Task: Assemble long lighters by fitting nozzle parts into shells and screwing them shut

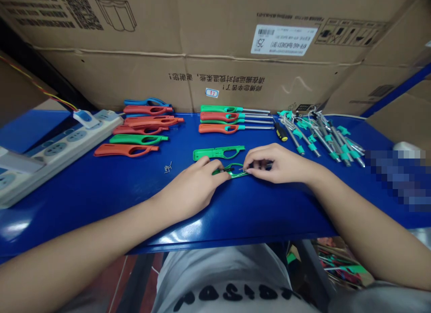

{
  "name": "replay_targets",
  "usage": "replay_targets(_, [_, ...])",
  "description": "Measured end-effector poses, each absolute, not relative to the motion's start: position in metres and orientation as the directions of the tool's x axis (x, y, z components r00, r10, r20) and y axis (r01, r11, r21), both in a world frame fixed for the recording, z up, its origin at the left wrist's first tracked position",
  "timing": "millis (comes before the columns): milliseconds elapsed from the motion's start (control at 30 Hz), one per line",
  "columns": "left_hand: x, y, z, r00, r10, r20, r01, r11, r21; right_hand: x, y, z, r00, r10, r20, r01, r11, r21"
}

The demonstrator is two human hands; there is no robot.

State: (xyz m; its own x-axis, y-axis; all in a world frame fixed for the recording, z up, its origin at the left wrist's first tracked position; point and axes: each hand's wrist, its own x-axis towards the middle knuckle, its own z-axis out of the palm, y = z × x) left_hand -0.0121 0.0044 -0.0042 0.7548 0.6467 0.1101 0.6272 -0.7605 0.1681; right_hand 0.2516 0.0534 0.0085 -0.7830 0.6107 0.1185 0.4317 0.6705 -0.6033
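Right at the centre of the frame, there it was: a green handle shell (237,175), low over the blue table (188,232), its long axis running left to right, straight from one hand toward the other. Neither hand had the reach advantage, since both were at it! The left hand (202,176) had the left end, thumb and forefinger gripping it, a dark piece (229,169) showing just beside those fingertips. The right hand (269,162) came in from the opposite end, thumb and forefinger pinched on a small part (241,169) by the finger loop; what exactly that part was, the blur and the knuckles made hard to say.

Just above, nearly parallel, lay a second green shell (218,153), inner side up, touched by neither hand. Left of centre, a little scatter of screws (167,168), nearer the left wrist. Upper centre, assembled lighters (219,128) in a stack; right of them a screwdriver (281,132), then metal tubes (333,140) with teal fittings. Upper left, red and green handles (114,150) lined up beside a power strip (67,147).
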Motion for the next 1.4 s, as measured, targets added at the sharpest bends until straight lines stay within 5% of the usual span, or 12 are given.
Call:
replay_targets(433, [-0.013, 0.004, -0.004, 0.749, 0.653, 0.109, 0.638, -0.756, 0.144, 0.252, 0.05, 0.011, -0.785, 0.608, 0.12, 0.442, 0.685, -0.58])
replay_targets(700, [-0.016, 0.008, -0.009, 0.768, 0.592, 0.244, 0.583, -0.804, 0.117, 0.256, 0.049, 0.013, -0.792, 0.595, 0.136, 0.414, 0.687, -0.597])
replay_targets(900, [-0.017, 0.009, -0.006, 0.769, 0.603, 0.213, 0.586, -0.797, 0.144, 0.253, 0.049, 0.013, -0.776, 0.58, 0.246, 0.365, 0.732, -0.576])
replay_targets(1000, [-0.016, 0.009, -0.005, 0.774, 0.602, 0.196, 0.59, -0.798, 0.123, 0.255, 0.057, 0.013, -0.678, 0.657, 0.329, 0.472, 0.732, -0.491])
replay_targets(1100, [-0.017, 0.009, -0.006, 0.776, 0.603, 0.186, 0.596, -0.797, 0.098, 0.271, 0.071, 0.014, -0.451, 0.807, 0.382, 0.753, 0.574, -0.322])
replay_targets(1200, [-0.017, 0.009, -0.008, 0.779, 0.595, 0.198, 0.593, -0.801, 0.079, 0.301, 0.087, 0.018, -0.122, 0.925, 0.36, 0.967, 0.193, -0.167])
replay_targets(1300, [-0.018, 0.01, -0.01, 0.768, 0.599, 0.225, 0.596, -0.798, 0.087, 0.333, 0.102, 0.019, 0.073, 0.961, 0.267, 0.993, -0.045, -0.107])
replay_targets(1400, [-0.018, 0.012, -0.008, 0.75, 0.62, 0.231, 0.614, -0.782, 0.105, 0.355, 0.113, 0.014, 0.138, 0.977, 0.163, 0.989, -0.126, -0.077])
